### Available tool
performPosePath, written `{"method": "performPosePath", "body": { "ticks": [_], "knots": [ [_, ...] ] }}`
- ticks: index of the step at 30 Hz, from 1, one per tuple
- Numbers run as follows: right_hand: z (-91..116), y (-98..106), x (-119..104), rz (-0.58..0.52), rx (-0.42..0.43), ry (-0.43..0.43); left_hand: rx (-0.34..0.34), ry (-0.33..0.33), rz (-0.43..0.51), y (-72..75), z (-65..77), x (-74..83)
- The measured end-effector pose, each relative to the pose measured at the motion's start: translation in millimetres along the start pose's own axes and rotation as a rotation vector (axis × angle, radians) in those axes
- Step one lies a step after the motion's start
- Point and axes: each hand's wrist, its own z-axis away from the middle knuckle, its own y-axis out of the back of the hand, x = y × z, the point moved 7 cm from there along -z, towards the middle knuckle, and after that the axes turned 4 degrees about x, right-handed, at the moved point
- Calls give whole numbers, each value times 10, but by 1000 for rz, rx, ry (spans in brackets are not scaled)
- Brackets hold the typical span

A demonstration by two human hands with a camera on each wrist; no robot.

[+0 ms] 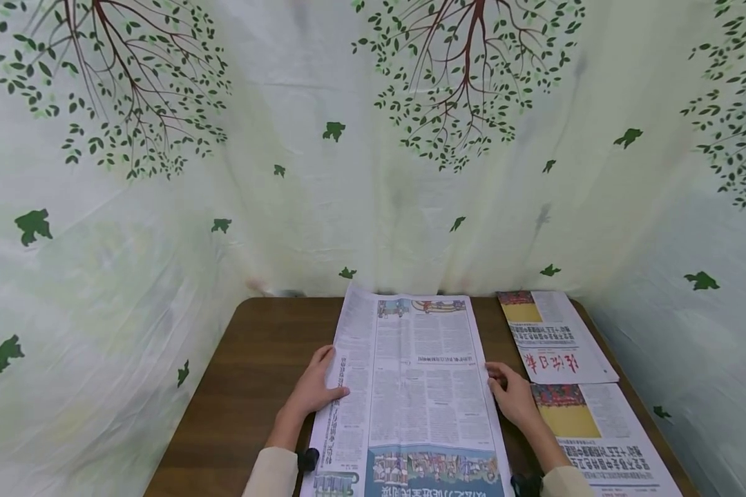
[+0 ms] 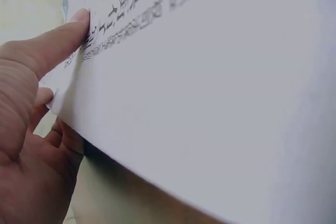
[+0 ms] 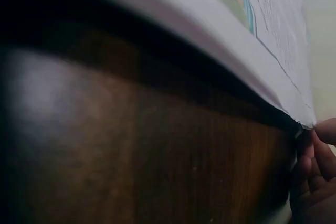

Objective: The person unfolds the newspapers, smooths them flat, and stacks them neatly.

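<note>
A long newspaper (image 1: 432, 407) lies across the middle of the table, with a blue printed picture at its near end. On its left edge, my left hand (image 1: 316, 383) grips the paper. In the left wrist view the thumb (image 2: 65, 40) lies on the printed side and the other fingers are underneath. My right hand (image 1: 512, 393) pinches the right edge of the sheet. The right wrist view shows that edge (image 3: 252, 85) raised a little above the wood, held between thumb and fingers at the far right.
Two folded newspapers with red and yellow pictures lie at the right: a far one (image 1: 572, 338) and a near one (image 1: 622, 442). The brown table (image 1: 224, 414) meets a leaf-patterned curtain (image 1: 298, 228) at the back and sides.
</note>
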Motion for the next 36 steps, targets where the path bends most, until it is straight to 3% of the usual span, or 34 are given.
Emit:
{"method": "performPosePath", "body": {
  "ticks": [6,11,21,25,30,33,36],
  "knots": [
    [130,5,4,-30,-64,-11,-6,46,-44,-18,-26,31],
    [263,54,35,-46,-61,-26,-20,70,-59,-56,-49,53],
    [331,106,143,-132,-47,-99,83,127,-74,-95,83,56],
    [307,104,149,-122,7,-111,125,99,-100,-91,183,119],
    [310,110,126,-66,56,-127,153,24,-207,-138,336,309],
    [318,111,122,-60,68,-143,120,-45,-269,-239,437,504],
    [324,98,119,-71,67,-154,30,-96,-306,-385,533,681]
  ]
}}
